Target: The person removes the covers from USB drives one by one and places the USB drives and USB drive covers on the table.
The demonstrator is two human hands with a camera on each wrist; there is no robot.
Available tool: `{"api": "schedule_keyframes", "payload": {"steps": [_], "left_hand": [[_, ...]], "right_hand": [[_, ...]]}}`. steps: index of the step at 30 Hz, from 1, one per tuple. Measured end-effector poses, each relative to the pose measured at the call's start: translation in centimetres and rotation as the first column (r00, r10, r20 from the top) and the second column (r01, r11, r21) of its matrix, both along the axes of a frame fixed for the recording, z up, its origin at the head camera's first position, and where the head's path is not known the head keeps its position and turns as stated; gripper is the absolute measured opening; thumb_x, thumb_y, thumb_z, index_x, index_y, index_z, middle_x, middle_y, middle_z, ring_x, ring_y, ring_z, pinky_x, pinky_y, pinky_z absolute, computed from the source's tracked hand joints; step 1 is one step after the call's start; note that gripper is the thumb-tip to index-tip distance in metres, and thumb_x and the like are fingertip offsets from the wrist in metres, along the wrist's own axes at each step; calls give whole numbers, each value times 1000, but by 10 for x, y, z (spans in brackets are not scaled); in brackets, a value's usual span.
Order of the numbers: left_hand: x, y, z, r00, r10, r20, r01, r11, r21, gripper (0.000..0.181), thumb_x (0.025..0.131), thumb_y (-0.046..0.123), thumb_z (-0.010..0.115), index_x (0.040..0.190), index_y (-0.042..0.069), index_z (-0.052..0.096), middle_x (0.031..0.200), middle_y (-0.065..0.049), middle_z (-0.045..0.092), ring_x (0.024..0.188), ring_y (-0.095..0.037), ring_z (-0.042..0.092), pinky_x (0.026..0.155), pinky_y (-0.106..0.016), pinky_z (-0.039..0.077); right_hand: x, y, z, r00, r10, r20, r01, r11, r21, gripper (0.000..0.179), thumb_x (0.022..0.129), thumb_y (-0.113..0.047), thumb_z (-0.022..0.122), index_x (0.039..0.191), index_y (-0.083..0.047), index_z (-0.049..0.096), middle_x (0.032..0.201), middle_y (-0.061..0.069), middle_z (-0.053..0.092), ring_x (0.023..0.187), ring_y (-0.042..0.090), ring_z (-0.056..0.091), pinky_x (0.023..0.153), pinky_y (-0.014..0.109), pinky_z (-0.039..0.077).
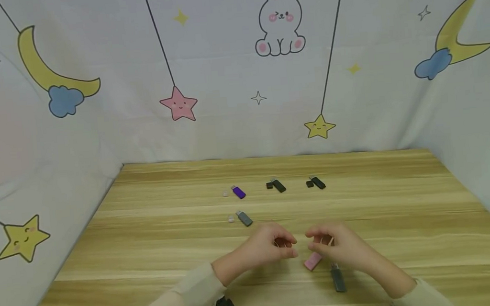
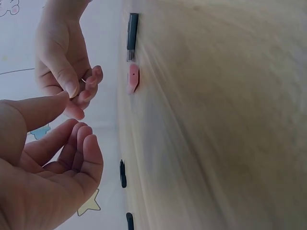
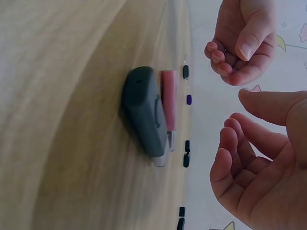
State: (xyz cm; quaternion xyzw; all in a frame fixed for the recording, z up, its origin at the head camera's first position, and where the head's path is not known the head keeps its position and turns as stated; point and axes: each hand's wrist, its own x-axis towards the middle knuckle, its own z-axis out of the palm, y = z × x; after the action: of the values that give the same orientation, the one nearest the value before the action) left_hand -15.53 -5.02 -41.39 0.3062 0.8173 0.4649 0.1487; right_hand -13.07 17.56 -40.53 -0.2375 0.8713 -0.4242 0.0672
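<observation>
My left hand (image 1: 268,243) and right hand (image 1: 336,245) hover above the table with fingertips facing each other, a small gap between them. Both have loosely bent fingers, thumb apart from fingertips; neither shows anything held. Beneath the right hand lies a pink USB stick (image 1: 313,261), its far end hidden by that hand in the head view. Beside it, nearer the front edge, a dark grey USB stick (image 1: 338,278) has its metal plug bared. Both sticks (image 3: 141,110) appear below the hands in the right wrist view. Left of my left hand lies a grey USB stick (image 1: 244,219).
Farther back lie a purple USB stick (image 1: 239,192) and two black ones, one central (image 1: 279,185) and one right (image 1: 318,182). Clear caps (image 1: 231,219) and black caps (image 1: 269,185) sit beside these sticks. A printed curtain (image 1: 226,135) encloses the wooden table (image 1: 166,197).
</observation>
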Motion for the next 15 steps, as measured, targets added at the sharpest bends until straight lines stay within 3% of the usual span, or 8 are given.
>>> {"api": "schedule_keyframes", "payload": {"steps": [9,15], "left_hand": [[2,16,-4,998,-52,25,53,998,-35,21,81,6,75,99,-5,71,81,-1,65,71,1,52,65,-16,47],[4,26,-8,998,-49,43,52,996,-77,26,79,11,78,100,-3,71,79,3,64,70,2,52,65,-15,46]], "right_hand": [[5,8,-8,1000,1,-8,0,1000,22,28,88,-16,70,107,4,67,84,-2,62,74,4,54,64,23,49],[6,11,-10,1000,-4,14,4,999,32,32,87,-18,71,109,5,66,85,-1,61,76,4,55,65,23,50]]}}
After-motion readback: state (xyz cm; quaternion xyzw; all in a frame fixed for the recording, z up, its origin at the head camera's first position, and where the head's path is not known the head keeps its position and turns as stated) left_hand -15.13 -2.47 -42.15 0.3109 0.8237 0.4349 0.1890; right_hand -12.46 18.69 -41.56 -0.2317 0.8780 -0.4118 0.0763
